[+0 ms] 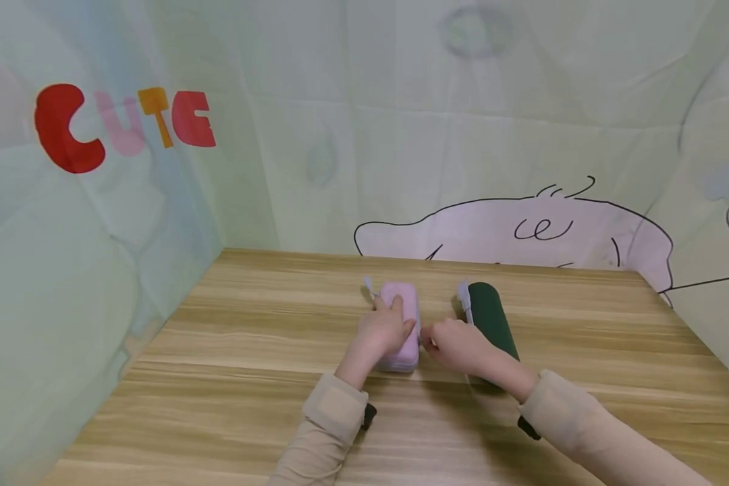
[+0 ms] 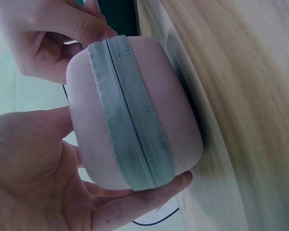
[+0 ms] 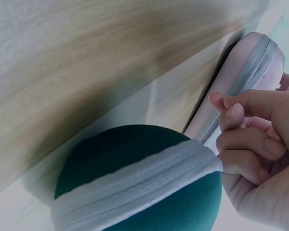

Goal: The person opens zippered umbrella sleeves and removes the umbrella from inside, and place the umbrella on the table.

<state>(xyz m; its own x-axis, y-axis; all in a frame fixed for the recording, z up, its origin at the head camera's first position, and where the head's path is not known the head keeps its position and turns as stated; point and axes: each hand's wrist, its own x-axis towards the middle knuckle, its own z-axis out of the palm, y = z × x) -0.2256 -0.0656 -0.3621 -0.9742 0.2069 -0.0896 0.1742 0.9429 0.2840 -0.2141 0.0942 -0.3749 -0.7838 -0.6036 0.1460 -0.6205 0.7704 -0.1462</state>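
Note:
A pink zippered case (image 1: 409, 354) lies lengthwise on the wooden table. My left hand (image 1: 385, 331) grips it from above and the left, with the thumb and fingers spread round its sides. The left wrist view shows its rounded end with a grey zipper band (image 2: 132, 115) running across it. At the case's right side, my right hand (image 1: 458, 345) has curled fingers, thumb and index fingertip pinched together at the zipper (image 3: 257, 62). The zipper pull between them is mostly hidden by the fingertips.
A dark green case (image 1: 492, 314) with a pale zipper band (image 3: 139, 190) lies just right of the pink one, partly behind my right hand and forearm. A pale loop (image 1: 368, 286) sticks out at the pink case's far left. A printed cloth (image 1: 291, 169) hangs behind the table (image 1: 219, 324).

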